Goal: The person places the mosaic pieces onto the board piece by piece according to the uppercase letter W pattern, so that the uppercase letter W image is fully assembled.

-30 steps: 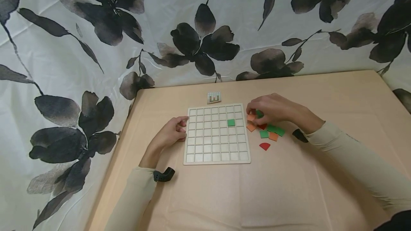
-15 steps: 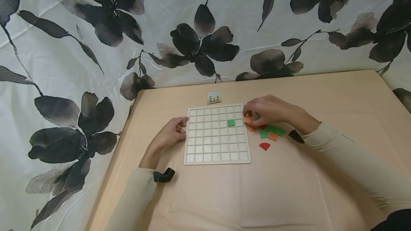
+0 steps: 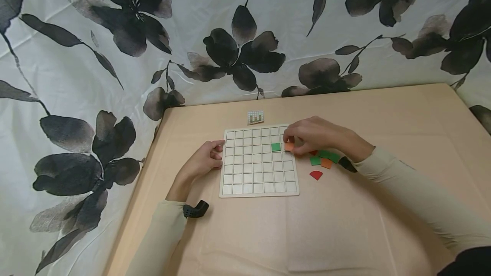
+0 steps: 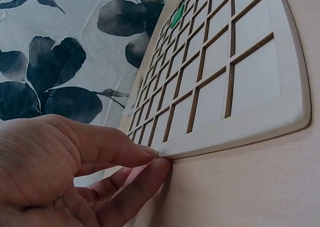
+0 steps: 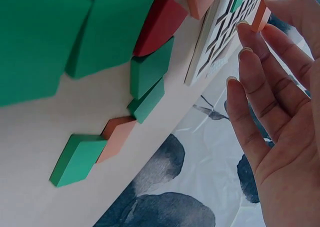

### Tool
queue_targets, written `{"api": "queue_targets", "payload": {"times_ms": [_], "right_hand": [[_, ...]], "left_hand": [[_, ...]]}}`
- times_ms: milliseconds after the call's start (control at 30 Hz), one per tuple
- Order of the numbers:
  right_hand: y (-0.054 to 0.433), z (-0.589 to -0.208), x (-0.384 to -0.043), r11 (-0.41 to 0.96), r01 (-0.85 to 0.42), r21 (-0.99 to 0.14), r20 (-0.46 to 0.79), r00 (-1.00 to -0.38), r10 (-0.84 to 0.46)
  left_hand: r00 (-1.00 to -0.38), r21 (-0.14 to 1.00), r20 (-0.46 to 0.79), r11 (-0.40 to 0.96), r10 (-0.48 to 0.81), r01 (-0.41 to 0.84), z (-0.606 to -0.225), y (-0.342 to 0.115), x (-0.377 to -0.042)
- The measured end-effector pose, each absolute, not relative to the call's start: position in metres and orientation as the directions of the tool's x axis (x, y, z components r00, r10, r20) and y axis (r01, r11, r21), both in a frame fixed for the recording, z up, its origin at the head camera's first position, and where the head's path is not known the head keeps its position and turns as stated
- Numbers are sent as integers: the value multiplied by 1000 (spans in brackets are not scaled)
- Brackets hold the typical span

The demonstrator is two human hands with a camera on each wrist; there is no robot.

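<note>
A white board with a raised grid [image 3: 249,168] lies on the table, a green square tile [image 3: 275,147] set in one of its cells. At the board's left edge my left hand [image 3: 205,157] pinches the rim [image 4: 215,146] between thumb and finger. My right hand [image 3: 316,133] holds an orange square tile [image 3: 289,146] by thumb and fingertips over the board's right side, close to the green tile. Its other fingers are spread apart in the right wrist view. Beneath and beside this hand lie loose pieces, partly covered by it.
Right of the board lie several loose tiles, among them a green tile [image 3: 315,160], an orange tile [image 3: 326,163] and a red wedge-shaped piece [image 3: 316,175]. Behind the board is a small patterned card [image 3: 255,117]. A floral cloth [image 3: 238,54] hangs beyond the table.
My right hand has moved left from the loose pieces to over the board, carrying the orange tile. The left hand stays at the board's edge.
</note>
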State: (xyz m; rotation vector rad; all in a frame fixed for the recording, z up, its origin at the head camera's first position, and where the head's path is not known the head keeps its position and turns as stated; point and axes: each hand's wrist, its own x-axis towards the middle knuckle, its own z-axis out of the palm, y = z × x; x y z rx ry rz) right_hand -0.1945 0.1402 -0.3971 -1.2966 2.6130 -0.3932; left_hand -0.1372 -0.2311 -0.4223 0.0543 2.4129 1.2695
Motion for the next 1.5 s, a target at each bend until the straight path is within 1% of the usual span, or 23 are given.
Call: {"api": "queue_targets", "payload": {"times_ms": [133, 333, 433, 733, 867, 1133, 1267, 1500], "right_hand": [[135, -397, -194, 562, -758, -330, -58, -578, -814], [127, -400, -196, 558, -752, -350, -72, -573, -816], [124, -402, -196, 554, -759, -342, -73, -567, -821], [117, -406, -196, 495, -799, -341, -25, -518, -855], [114, -408, -195, 484, -808, -337, -19, -508, -861], [110, -411, -196, 449, -837, -312, 6, -474, -881], [109, -412, -195, 440, -846, -301, -2, -461, -888], [107, -416, -197, 436, -869, -236, 12, -451, -893]], "left_hand": [[-916, 788, -336, 598, 217, -148, -422, -231, -137], [-916, 789, -333, 598, 225, -140, -423, -232, -138], [-915, 791, -333, 597, 230, -137, -423, -231, -138], [-913, 788, -343, 597, 222, -151, -422, -231, -139], [-913, 791, -342, 592, 223, -152, -422, -231, -138], [-916, 792, -342, 589, 212, -160, -424, -230, -138], [-916, 796, -343, 582, 207, -166, -424, -229, -138], [-918, 803, -344, 568, 199, -178, -423, -228, -138]]}}
